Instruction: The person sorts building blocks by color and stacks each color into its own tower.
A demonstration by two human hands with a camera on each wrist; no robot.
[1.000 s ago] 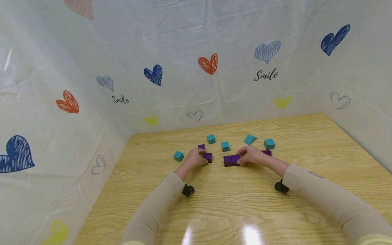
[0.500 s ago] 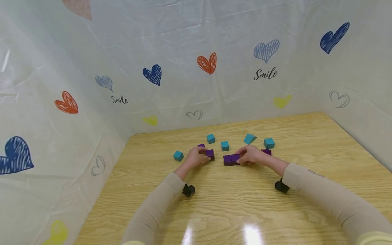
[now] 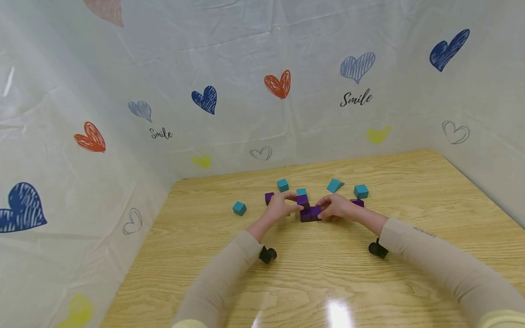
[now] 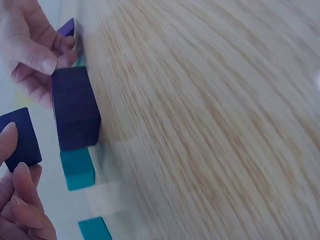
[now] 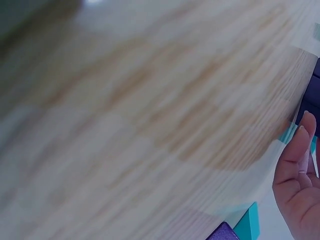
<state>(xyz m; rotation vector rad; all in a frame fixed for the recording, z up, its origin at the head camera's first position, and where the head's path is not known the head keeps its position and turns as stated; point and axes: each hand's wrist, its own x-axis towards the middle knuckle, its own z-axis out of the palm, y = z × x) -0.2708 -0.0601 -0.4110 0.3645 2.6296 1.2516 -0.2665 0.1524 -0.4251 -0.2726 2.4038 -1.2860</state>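
A purple cube (image 3: 302, 200) sits pinched in the left hand (image 3: 280, 207) at the centre of the head view, just above the left end of a purple pair (image 3: 310, 213) lying on the counter (image 3: 328, 273). Whether the cube already touches the pair below it cannot be told from that view; in the left wrist view the cube (image 4: 20, 139) shows at the lower left, fingers (image 4: 22, 172) curled on it, with a visible gap to the pair (image 4: 75, 107).

The pair is two purple cubes side by side, so its long axis runs left to right across the head frame. The right hand (image 3: 335, 207) grips its right end, fingers curled round it; the right wrist view shows only a thumb (image 5: 295, 150) at the right edge. The held cube lies right of the left hand and left of the right hand, between the two, and the left is the hand carrying it. Being a cube, it has no long axis of its own; its faces look roughly square with the pair.

Further out: another purple cube (image 3: 269, 198) just left of the left hand, and one (image 3: 357, 202) behind the right hand. Teal cubes (image 3: 282, 185) stand behind in a loose row, one (image 3: 239, 208) off to the left, and a teal wedge (image 3: 334, 185) right of centre. Heart-printed sheeting (image 3: 205, 100) walls the upper frame.
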